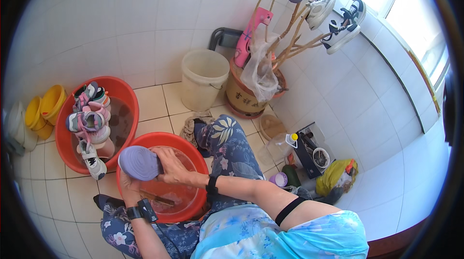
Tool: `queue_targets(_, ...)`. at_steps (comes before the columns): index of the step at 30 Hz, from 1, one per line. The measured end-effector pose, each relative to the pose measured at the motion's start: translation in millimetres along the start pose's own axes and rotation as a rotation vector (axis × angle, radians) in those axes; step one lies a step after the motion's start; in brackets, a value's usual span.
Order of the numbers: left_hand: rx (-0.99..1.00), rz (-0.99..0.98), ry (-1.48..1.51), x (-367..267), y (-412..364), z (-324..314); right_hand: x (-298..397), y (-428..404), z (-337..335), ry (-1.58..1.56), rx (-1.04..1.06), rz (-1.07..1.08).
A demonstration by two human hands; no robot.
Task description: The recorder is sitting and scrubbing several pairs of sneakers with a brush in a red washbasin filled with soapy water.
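Both my hands hold a purple-grey shoe (139,163) with its ringed sole facing up, over a red plastic basin (198,150) of cloudy water. My left hand (129,185) grips it from below and the near side, partly hidden by the shoe. My right hand (174,165) holds the other end, fingers hidden in or behind it. A long brown brush or wooden strip (159,199) lies in the water beneath. Beyond on the left, a second red basin (62,128) holds dark water and a heap of children's sneakers (87,121) in pink, grey and white.
Yellow buckets (52,103) stand at the left wall. A pale plastic bucket (204,77) and a plant pot (246,101) stand ahead; shoes (340,36) hang on the plant's bare branches. A plastic jug (281,146), a box (308,153) and a yellow bag (335,179) sit at right.
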State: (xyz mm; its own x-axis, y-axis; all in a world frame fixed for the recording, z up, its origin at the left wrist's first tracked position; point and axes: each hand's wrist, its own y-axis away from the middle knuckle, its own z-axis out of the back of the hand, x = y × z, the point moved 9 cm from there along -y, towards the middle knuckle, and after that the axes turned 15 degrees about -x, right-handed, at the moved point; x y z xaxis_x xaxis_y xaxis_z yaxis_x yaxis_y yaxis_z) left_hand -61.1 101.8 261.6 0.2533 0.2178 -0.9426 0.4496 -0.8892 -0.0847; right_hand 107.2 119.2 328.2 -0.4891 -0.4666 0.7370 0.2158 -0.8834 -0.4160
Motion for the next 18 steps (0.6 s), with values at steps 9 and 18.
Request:
queue_targets(9, 0.025, 0.684, 0.355, 57, -6, -15, -18, -4, -3, -0.035, 0.072, -0.101)
queue_targets(18, -0.076, 0.817, 0.55, 67, 1, -7, -11, -4, -4, -0.163, 0.064, -0.116)
